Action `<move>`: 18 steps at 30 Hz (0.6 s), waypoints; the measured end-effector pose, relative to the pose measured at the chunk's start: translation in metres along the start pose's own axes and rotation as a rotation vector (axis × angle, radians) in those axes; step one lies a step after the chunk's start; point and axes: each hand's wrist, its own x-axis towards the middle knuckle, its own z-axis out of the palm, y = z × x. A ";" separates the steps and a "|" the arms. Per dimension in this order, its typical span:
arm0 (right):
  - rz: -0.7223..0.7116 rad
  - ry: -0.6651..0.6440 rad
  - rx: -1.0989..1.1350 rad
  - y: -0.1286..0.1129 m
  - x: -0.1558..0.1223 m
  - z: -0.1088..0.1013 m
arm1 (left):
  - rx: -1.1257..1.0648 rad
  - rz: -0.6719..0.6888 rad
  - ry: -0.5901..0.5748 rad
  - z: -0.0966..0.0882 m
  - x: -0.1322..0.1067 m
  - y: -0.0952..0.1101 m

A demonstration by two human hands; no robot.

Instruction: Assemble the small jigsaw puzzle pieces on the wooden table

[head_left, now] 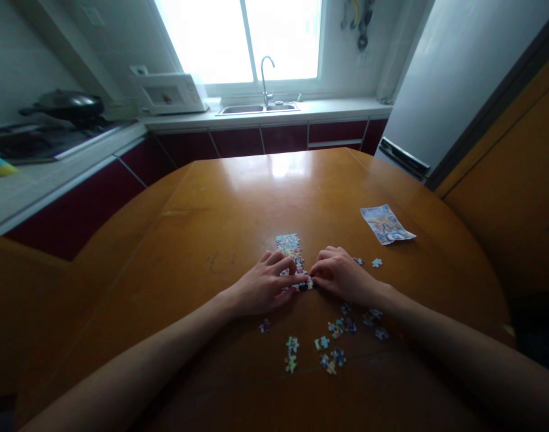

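Observation:
A partly assembled jigsaw puzzle [289, 242] lies on the wooden table, a narrow strip that turns right at its near end. My left hand [267, 282] rests over its left side, fingers apart, the index finger stretched along the near row. At the right end of that row, my right hand [341, 276] has thumb and fingertips pinched together on a puzzle piece, mostly hidden by the fingers. Loose puzzle pieces [292, 354] lie nearer to me, several more [341, 327] beneath my right forearm. One light blue piece [377, 263] sits beyond my right wrist.
A creased picture sheet [386, 224] lies on the table [238, 204] at the right. Beyond the table are a counter with a sink [242, 110], a microwave [168, 94] and a wok [69, 105] on the stove. A fridge [458, 78] stands at the right.

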 end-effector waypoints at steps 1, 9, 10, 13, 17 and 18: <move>-0.003 -0.001 0.004 0.000 0.000 0.000 | -0.001 0.001 -0.001 0.000 0.000 0.001; -0.056 0.038 0.009 0.011 -0.003 -0.011 | 0.007 -0.009 -0.026 -0.002 0.001 0.003; -0.067 0.031 0.015 0.012 -0.004 -0.012 | 0.010 -0.009 -0.029 -0.001 0.000 0.002; -0.101 -0.026 0.019 0.011 -0.007 -0.014 | 0.009 -0.018 -0.044 0.000 -0.001 0.001; -0.120 -0.079 -0.017 0.006 -0.008 -0.012 | 0.007 -0.016 -0.043 0.000 -0.001 0.001; -0.117 -0.085 -0.023 0.005 -0.008 -0.012 | 0.008 -0.016 -0.041 0.000 -0.001 0.002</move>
